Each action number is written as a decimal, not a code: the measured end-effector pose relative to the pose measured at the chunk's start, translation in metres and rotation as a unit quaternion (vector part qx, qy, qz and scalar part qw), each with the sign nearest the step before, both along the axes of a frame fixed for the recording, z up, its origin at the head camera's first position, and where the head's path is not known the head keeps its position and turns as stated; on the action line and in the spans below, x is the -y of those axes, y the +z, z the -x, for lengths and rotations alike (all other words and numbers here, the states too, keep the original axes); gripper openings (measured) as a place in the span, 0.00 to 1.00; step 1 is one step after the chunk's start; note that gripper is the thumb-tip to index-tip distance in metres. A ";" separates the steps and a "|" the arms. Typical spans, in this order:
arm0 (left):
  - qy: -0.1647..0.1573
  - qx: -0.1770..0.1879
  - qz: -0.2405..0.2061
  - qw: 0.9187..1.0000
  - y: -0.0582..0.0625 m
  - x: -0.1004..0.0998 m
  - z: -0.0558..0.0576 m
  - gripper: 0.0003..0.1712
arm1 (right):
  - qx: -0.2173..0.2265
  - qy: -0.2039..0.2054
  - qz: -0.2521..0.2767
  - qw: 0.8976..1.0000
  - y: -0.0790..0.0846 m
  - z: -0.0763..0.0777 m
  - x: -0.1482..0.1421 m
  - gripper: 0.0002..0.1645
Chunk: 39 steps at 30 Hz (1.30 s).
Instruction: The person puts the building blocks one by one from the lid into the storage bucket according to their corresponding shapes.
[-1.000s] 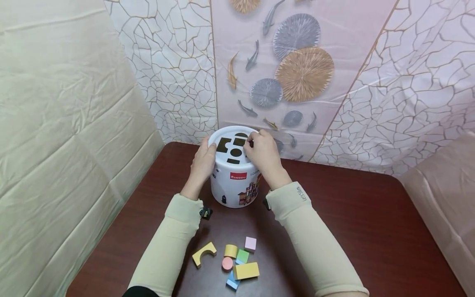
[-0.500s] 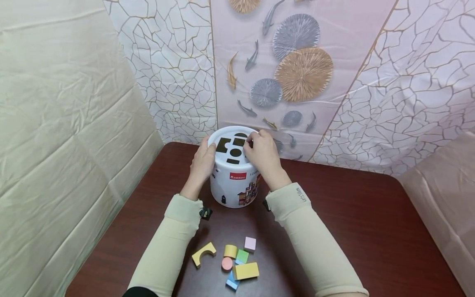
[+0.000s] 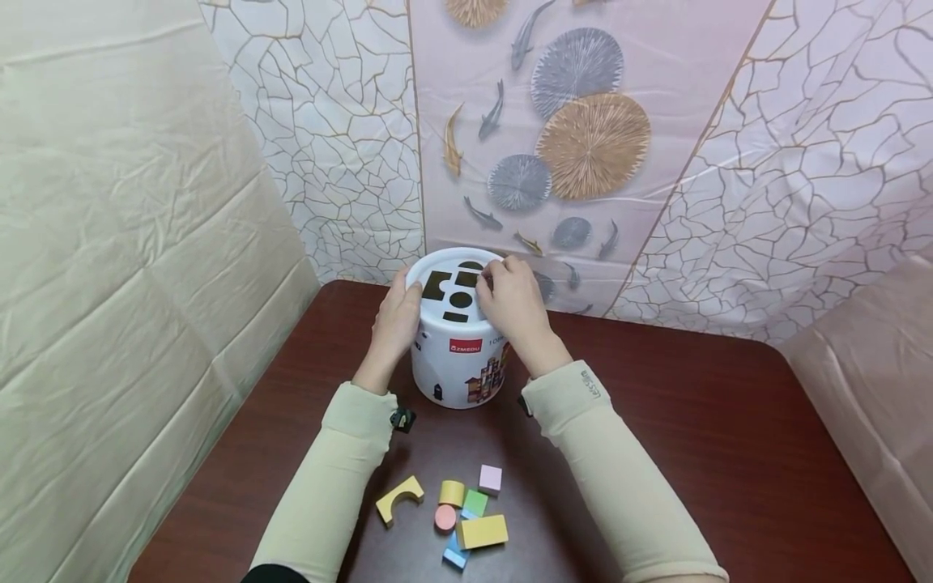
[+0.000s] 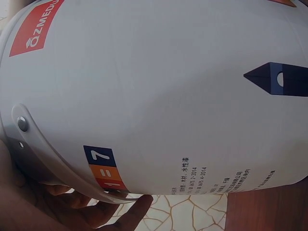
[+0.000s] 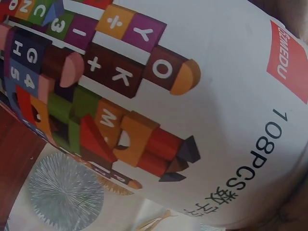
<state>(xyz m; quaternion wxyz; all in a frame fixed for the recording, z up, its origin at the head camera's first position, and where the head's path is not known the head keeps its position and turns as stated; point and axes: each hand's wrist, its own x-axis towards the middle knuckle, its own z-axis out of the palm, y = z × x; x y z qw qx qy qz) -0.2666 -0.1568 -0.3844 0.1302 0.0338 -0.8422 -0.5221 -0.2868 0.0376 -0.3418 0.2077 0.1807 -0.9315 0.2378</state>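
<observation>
A white bucket (image 3: 455,368) with printed blocks and a red label stands upright near the back of the table. Its white lid (image 3: 436,309) has several dark shaped holes. My left hand (image 3: 397,320) grips the bucket's left side, thumb at the lid's rim; in the left wrist view its fingertips (image 4: 137,211) show beside the strap handle (image 4: 62,168). Over the right part of the lid is my right hand (image 3: 516,304), fingers bent, thumb and forefinger near each other. I cannot tell whether they pinch anything. In the right wrist view the bucket's printed wall (image 5: 226,96) fills most of the picture.
Loose blocks lie between the forearms on the brown table (image 3: 656,421): a yellow arch (image 3: 400,496), yellow cylinder (image 3: 452,492), pink round block (image 3: 445,518), green block (image 3: 475,502), lilac cube (image 3: 491,479), yellow cuboid (image 3: 483,532) and blue block (image 3: 455,555). Patterned cloth (image 3: 350,162) hangs behind.
The head view has shifted very slightly. Both hands keep their places at the bucket, and the loose blocks lie as before.
</observation>
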 end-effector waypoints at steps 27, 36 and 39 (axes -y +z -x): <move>0.002 0.003 -0.006 1.000 0.002 -0.001 -0.001 0.32 | -0.206 0.174 0.174 0.947 -0.062 -0.082 -0.041 0.27; 0.005 0.005 -0.005 1.000 0.002 -0.001 0.000 0.31 | -0.171 0.144 0.210 0.952 -0.085 -0.103 -0.051 0.18; 0.005 0.004 -0.005 1.000 0.001 -0.001 0.001 0.31 | -0.161 0.143 0.195 0.957 -0.090 -0.104 -0.052 0.19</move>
